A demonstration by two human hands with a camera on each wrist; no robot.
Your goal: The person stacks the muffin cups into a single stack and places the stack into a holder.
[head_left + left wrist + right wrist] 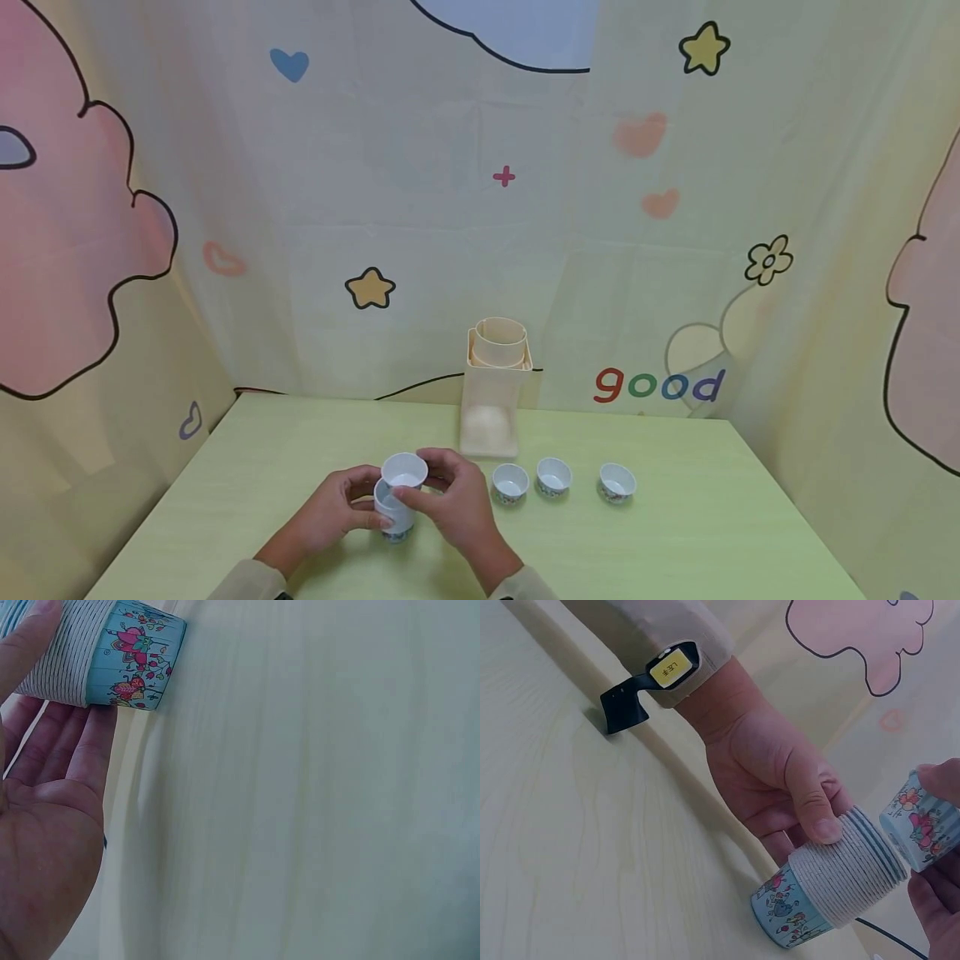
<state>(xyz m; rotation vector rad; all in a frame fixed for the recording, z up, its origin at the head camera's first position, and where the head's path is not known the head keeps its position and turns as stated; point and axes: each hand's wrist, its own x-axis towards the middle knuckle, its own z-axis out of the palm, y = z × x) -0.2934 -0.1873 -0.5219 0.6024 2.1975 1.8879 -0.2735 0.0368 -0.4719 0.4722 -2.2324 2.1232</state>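
Observation:
My left hand grips a nested stack of paper cups, thumb on the near side. In the left wrist view, the stack shows white rims and a light blue floral bottom cup. My right hand pinches a single paper cup by its side, just above the stack's open top. Seen from the right wrist, that floral cup is apart from the stack, with a small gap between them. Most of the right hand is outside its own wrist view.
A cream cup dispenser with a round tube on top stands at the back of the light green table. To its front right are three small paper cups, upright. A printed cloth hangs behind.

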